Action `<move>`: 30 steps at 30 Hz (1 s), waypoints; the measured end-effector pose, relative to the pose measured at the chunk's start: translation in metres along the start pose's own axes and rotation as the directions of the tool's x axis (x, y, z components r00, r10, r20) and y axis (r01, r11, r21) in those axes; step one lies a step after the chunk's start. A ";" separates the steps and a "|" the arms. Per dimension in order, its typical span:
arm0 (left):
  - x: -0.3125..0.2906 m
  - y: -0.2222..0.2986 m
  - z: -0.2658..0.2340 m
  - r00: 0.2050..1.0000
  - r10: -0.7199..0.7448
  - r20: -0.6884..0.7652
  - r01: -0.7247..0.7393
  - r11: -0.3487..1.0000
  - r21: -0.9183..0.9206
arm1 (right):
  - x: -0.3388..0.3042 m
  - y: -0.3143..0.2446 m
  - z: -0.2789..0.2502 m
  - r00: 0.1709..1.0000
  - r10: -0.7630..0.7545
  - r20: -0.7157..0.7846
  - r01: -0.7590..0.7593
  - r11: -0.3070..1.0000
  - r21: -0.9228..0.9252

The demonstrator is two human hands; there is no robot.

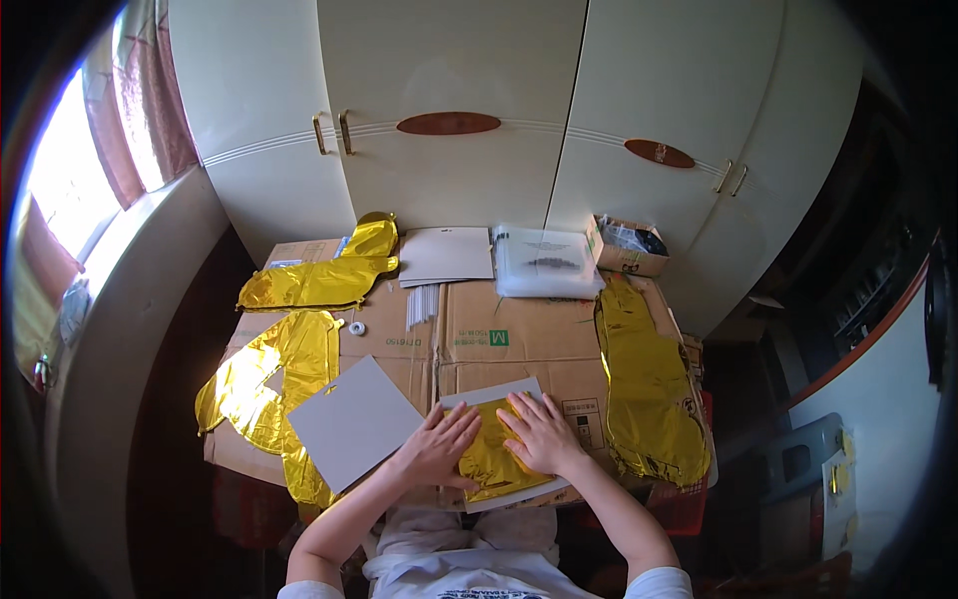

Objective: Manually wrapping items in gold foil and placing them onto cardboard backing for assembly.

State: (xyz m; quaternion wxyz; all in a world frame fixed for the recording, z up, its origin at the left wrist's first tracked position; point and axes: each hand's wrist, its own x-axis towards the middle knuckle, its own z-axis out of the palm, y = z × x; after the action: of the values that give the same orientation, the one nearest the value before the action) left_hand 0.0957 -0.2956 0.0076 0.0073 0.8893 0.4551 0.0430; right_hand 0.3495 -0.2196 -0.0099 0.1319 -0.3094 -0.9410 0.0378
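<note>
A folded gold foil balloon [496, 469] lies on a pale card [529, 387] at the table's near edge. My left hand [436, 451] is spread flat over the left side of the foil and card. Pressed on the foil's upper right part, my right hand [540, 436] has its fingers stretched out. Both hands are open and grip nothing. Just left of my left hand rests another pale card [355, 421], turned at an angle and partly covering a flat gold foil balloon [311, 349].
Flattened cardboard [519, 349] covers the table. More gold foil balloons lie at the far left [317, 284] and along the right side [649, 384]. At the back are stacked cards [445, 254], thin white strips [422, 305], clear plastic bags [546, 262] and a small carton [627, 247]. A white roll [357, 327] sits left.
</note>
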 end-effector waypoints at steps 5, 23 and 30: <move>-0.003 -0.005 -0.010 0.997 -0.055 0.059 0.051 0.997 0.064 | -0.001 -0.001 0.000 1.000 0.003 0.006 -0.003 1.000 0.006; 0.000 -0.004 -0.007 0.993 -0.075 0.092 0.071 0.996 0.051 | -0.044 0.010 -0.038 0.940 0.330 -0.088 -0.245 0.831 0.500; -0.001 -0.004 -0.005 0.994 -0.079 0.078 0.075 0.996 0.054 | -0.042 -0.005 -0.028 0.944 0.317 -0.089 -0.254 0.873 0.415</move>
State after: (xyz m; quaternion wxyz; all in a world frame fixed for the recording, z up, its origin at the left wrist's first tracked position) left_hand 0.0910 -0.2943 0.0126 0.0043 0.8720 0.4895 -0.0045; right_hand 0.3867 -0.2490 0.0083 0.2574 -0.4137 -0.8442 0.2234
